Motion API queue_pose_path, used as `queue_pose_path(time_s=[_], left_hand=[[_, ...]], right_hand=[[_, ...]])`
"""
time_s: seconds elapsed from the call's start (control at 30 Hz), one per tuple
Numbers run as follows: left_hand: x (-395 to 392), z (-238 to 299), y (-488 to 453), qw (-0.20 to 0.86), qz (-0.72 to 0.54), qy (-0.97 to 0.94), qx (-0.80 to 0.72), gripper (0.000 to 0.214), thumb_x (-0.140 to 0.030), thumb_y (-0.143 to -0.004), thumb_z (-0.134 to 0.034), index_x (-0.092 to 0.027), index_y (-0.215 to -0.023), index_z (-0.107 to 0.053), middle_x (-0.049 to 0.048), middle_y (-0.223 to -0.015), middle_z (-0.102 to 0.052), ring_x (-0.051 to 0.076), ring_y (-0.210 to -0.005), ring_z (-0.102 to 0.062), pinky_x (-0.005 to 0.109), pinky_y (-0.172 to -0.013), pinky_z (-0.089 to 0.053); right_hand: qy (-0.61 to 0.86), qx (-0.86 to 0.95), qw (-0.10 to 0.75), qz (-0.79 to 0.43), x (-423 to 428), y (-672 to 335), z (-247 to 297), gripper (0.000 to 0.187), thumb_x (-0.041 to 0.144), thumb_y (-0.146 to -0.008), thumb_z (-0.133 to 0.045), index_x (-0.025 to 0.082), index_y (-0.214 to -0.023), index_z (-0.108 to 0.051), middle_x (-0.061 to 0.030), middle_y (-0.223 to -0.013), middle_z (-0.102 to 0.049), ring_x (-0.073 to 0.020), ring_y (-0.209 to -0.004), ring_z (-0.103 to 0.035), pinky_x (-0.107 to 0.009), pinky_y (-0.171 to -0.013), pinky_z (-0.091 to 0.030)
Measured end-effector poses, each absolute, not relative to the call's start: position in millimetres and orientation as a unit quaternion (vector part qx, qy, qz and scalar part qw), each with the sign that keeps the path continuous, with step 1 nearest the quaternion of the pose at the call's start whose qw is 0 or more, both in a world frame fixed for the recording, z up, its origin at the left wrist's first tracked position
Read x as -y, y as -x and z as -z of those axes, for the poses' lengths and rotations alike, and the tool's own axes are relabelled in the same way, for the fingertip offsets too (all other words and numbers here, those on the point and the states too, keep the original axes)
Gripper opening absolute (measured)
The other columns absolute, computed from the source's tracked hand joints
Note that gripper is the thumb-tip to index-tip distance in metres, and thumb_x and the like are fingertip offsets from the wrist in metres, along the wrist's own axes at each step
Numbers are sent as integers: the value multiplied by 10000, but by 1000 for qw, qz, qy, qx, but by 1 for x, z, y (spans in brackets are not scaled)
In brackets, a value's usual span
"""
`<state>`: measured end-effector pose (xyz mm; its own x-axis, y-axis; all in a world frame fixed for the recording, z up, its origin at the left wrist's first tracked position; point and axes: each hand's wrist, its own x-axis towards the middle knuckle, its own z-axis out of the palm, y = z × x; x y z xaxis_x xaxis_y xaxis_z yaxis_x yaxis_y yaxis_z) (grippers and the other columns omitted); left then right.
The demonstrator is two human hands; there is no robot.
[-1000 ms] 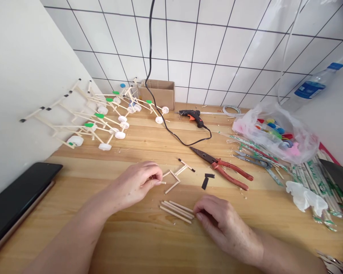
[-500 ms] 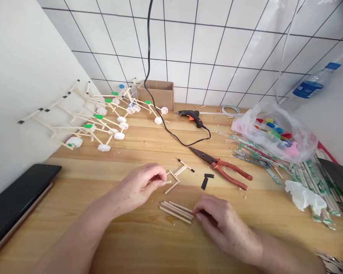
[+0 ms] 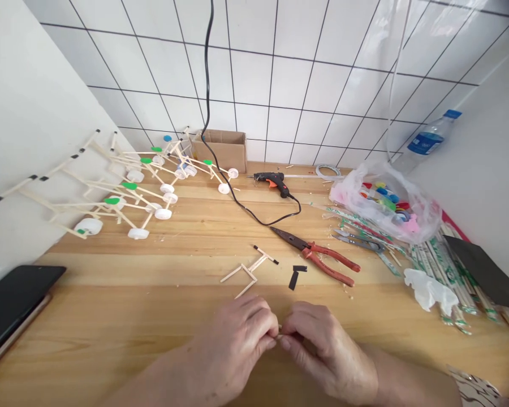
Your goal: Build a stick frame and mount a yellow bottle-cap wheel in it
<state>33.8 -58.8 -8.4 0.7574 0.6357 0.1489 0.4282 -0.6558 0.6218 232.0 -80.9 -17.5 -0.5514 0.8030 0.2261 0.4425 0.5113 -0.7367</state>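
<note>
My left hand [image 3: 248, 339] and my right hand [image 3: 322, 345] meet low in the middle of the view, fingertips almost touching. Both have their fingers pinched together around thin wooden sticks [image 3: 279, 328], of which only short ends show in the gap. How many sticks there are is hidden by the hands. Just beyond my left hand lies a small frame of joined wooden sticks [image 3: 250, 269], with black-tipped ends on its crossbar. Two black strips [image 3: 294, 278] lie to the right of that frame.
Red-handled pliers [image 3: 318, 254] lie ahead, with a black glue gun [image 3: 274, 182] and its cord behind. Stick cars with white wheels [image 3: 138, 233] stand at left, near a phone [image 3: 21, 305]. At right are a bag of coloured caps [image 3: 390, 203], snips [image 3: 358, 238] and wrapped sticks [image 3: 436, 265].
My left hand has left the small stick frame and come down to the loose sticks, beside my right hand. Both hands now cover those sticks. The view has shifted slightly.
</note>
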Motion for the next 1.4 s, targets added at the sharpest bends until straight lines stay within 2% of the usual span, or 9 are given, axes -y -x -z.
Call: queue_pose_path(time_s=[0.27, 0.4, 0.5, 0.73, 0.93, 1.03, 1.17, 1.23, 1.4], left_hand=[[51, 16, -35, 357, -252, -805, -401, 134, -190, -907, -450, -220, -836, -559, -4, -755, -604, 136, -713, -581, 233, -663, -468], [50, 14, -35, 317, -323, -805, -384, 33, -195, -849, -559, -209, -856, -587, 22, -796, -629, 155, -744, -600, 254, -681, -492], [52, 16, -36, 283, -348, -829, -334, 111, -155, -879, -523, -206, -822, -604, 24, -776, -626, 140, -715, -591, 245, -660, -480], [51, 16, -34, 175, -236, -917, -271, 228, -96, -916, -411, -184, -808, -591, 25, -757, -611, 159, -722, -543, 294, -735, -461], [52, 10, -30, 98, -89, -965, -227, 230, -25, -834, -398, -156, -829, -587, 52, -821, -606, 214, -761, -516, 389, -813, -459], [46, 10, -18, 147, -87, -953, -249, 249, -13, -838, -403, -172, -900, -584, 51, -887, -618, 210, -824, -534, 366, -829, -455], [25, 9, 7, 180, -147, -915, -331, 196, -113, -907, -423, -188, -968, -594, 51, -913, -636, 198, -863, -556, 330, -791, -453], [15, 5, 16, 163, -153, -909, -352, 212, -110, -912, -402, -165, -905, -607, 56, -844, -631, 194, -795, -556, 314, -707, -452], [8, -3, 14, 130, -104, -926, -338, 282, -15, -870, -391, -147, -800, -631, 56, -784, -629, 196, -760, -538, 307, -685, -444]], right_hand=[[456, 735, 351, -358, 71, -238, 16, 189, 230, -916, -455, 187, -740, -507, 22, -626, -494, -101, -565, -461, -210, -539, -382], [468, 728, 360, -350, 72, -236, 19, 170, 226, -900, -479, 179, -751, -546, 20, -630, -499, -99, -559, -459, -207, -528, -384], [430, 758, 367, -324, 76, -233, 21, 150, 178, -892, -471, 176, -763, -549, 1, -646, -539, -109, -581, -481, -217, -547, -398], [398, 802, 339, -290, 79, -230, 20, 165, 136, -875, -462, 181, -735, -536, -17, -637, -545, -126, -593, -489, -233, -544, -394], [395, 815, 303, -295, 78, -230, 19, 162, 116, -846, -457, 176, -724, -543, -22, -644, -538, -131, -587, -482, -236, -528, -370], [393, 812, 294, -317, 77, -230, 17, 163, 118, -862, -437, 169, -779, -568, -37, -677, -564, -139, -612, -506, -238, -552, -394], [397, 807, 289, -328, 76, -232, 18, 169, 127, -887, -428, 167, -808, -571, -44, -696, -582, -141, -634, -518, -239, -573, -399], [401, 806, 284, -330, 75, -233, 19, 165, 122, -887, -431, 169, -807, -567, -40, -696, -580, -138, -635, -514, -236, -574, -394], [404, 805, 283, -329, 74, -236, 24, 167, 107, -882, -432, 164, -796, -564, -38, -696, -576, -135, -639, -509, -234, -572, -384]])
